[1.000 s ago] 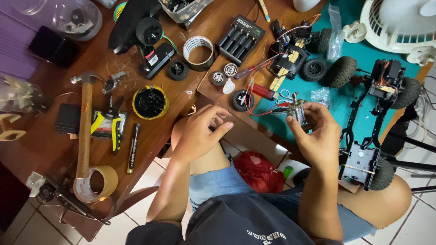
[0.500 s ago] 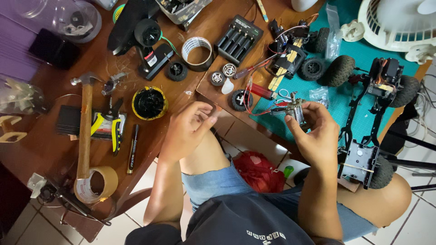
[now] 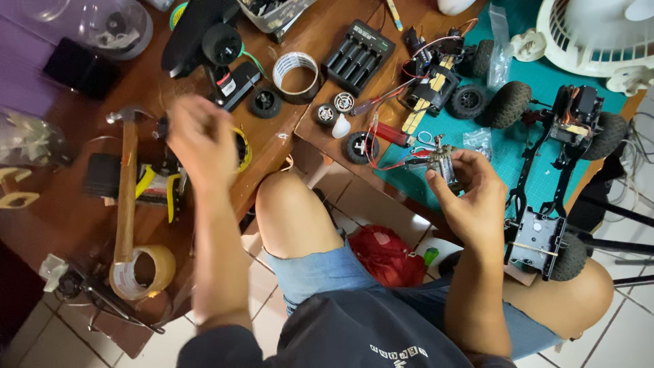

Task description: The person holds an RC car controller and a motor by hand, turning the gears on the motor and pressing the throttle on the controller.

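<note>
My right hand (image 3: pixel 470 194) grips a small metal model-car part (image 3: pixel 443 162) with thin wires, held over the near edge of the green cutting mat (image 3: pixel 538 88). My left hand (image 3: pixel 201 140) is blurred and hovers over the wooden table (image 3: pixel 286 143), covering a round black container with a yellow rim (image 3: pixel 242 150). Its fingers are curled together, and I cannot tell whether anything is in them. A wooden-handled hammer (image 3: pixel 126 197) and a yellow-and-black tool (image 3: pixel 160 187) lie just left of that hand.
A black model-car chassis (image 3: pixel 552 170) with knobby tyres lies at the right on the mat. Loose wheels (image 3: pixel 360 146), a black battery charger (image 3: pixel 357 48), a tape ring (image 3: pixel 296 71), a brown tape roll (image 3: pixel 143 272) and a white fan (image 3: pixel 599 34) surround the work area. A red bag (image 3: pixel 388 255) sits on the floor.
My left hand has left the metal part and swung left over the wooden table. My right hand has kept the part almost in place.
</note>
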